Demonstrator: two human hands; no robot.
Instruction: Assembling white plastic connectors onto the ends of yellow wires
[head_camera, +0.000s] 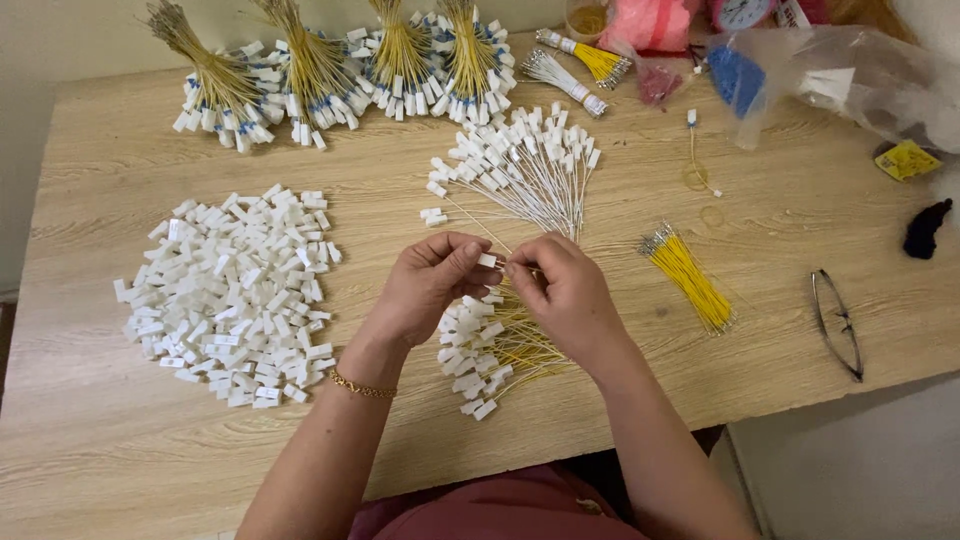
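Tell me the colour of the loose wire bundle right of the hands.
Yellow wire bundle with silvery tips, seen clearly in the head view.

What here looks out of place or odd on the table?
A pair of eyeglasses lies near the table's right edge, and one single yellow wire lies apart from the bundles. Nothing looks spilled or damaged.

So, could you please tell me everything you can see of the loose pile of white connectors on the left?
The pile of white connectors is a broad, irregular heap of small rectangular blocks, plastic by the look, lying jumbled at all angles on the wooden table. No wires are fitted. It lies beside the left hand, apart from it; neither hand touches it.
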